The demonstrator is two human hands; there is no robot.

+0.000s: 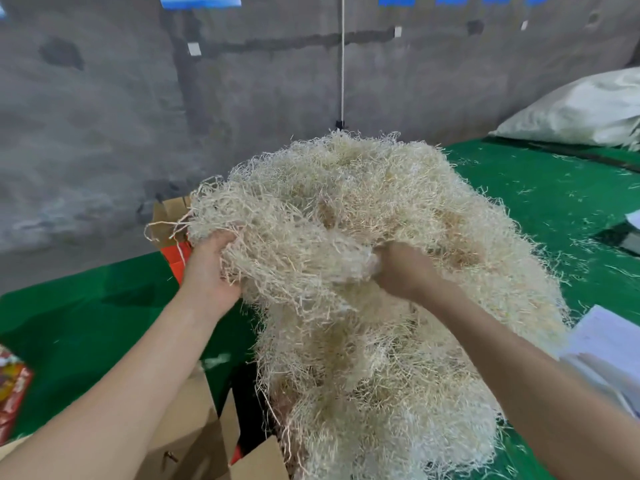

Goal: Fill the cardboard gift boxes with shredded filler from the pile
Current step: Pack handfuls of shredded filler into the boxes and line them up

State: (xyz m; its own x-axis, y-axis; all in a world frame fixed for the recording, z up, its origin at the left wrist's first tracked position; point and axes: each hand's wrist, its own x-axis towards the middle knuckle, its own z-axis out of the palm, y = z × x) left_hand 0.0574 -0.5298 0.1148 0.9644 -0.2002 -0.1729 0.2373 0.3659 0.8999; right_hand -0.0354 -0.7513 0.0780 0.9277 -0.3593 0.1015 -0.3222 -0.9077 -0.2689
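Nearest, at the lower left, stands a brown cardboard gift box (194,441) with its flaps standing open, partly hidden under the person's bare left forearm. A red printed packet (10,389) lies at the left edge on the green felt-covered tabletop (86,317). A stack of white paper sheets (609,344) lies at the right edge.

Between the two arms rises a big heap of pale, straw-coloured shredded filler (363,209). It rests on the tabletop and fills the middle of the view. Its lower part hangs just beside the box flaps, and it cannot be told whether any of it lies inside the box.

The left hand (207,271) is at the heap's left edge, palm turned inward, with its fingers curled round a thick tuft of strands. The right hand (401,271) shows its back. Its fingers bend down into the filler and clutch a bunch, though the tips are buried and blurred. The two hands are apart, with a band of filler stretched between them.

Behind the left hand, a red box (178,254) and a second piece of brown cardboard (169,209) peek out from under the heap. Loose strands are scattered over the tabletop to the right. Farther off on the right lies a plump white woven sack (581,112). A thin white cord (343,64) hangs in front of the rough grey concrete wall (104,116) at the back.
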